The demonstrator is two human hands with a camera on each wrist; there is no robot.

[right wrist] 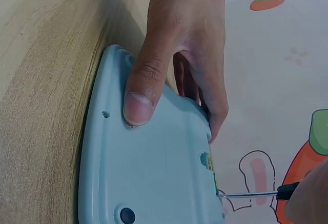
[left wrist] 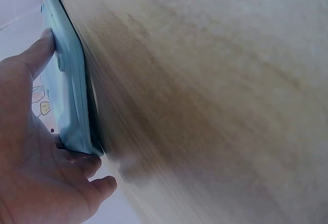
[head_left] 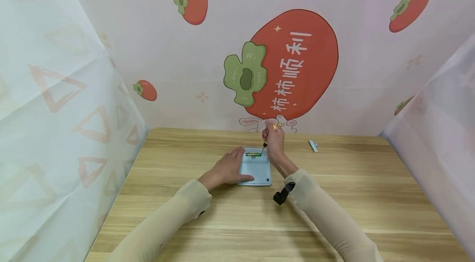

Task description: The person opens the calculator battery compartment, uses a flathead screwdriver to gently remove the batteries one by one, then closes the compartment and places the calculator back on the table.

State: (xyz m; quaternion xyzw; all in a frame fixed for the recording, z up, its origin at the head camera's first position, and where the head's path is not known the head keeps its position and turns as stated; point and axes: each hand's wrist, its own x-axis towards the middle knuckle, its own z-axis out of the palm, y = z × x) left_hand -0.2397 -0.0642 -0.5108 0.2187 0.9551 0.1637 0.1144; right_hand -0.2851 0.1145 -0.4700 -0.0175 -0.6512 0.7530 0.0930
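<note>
A light-blue device [head_left: 255, 171], flat like a calculator, lies back side up on the table. Near its far edge is an uncovered slot with a green battery [head_left: 253, 155] in it. My left hand [head_left: 231, 168] holds the device at its left side, thumb across the back and fingers round the edge; this grip also shows in the left wrist view. My right hand [head_left: 274, 141] grips a screwdriver [right wrist: 251, 195] with a yellow and black handle. Its metal tip meets the right end of the slot, by the battery; whether it touches the battery I cannot tell.
A small light-blue cover [head_left: 313, 146] lies on the wooden table [head_left: 345, 196] to the right of the device. Printed cloth [head_left: 211, 56] with persimmons closes off the back, and cloth walls stand at both sides. A black strap mount [head_left: 284, 193] hangs at my right wrist.
</note>
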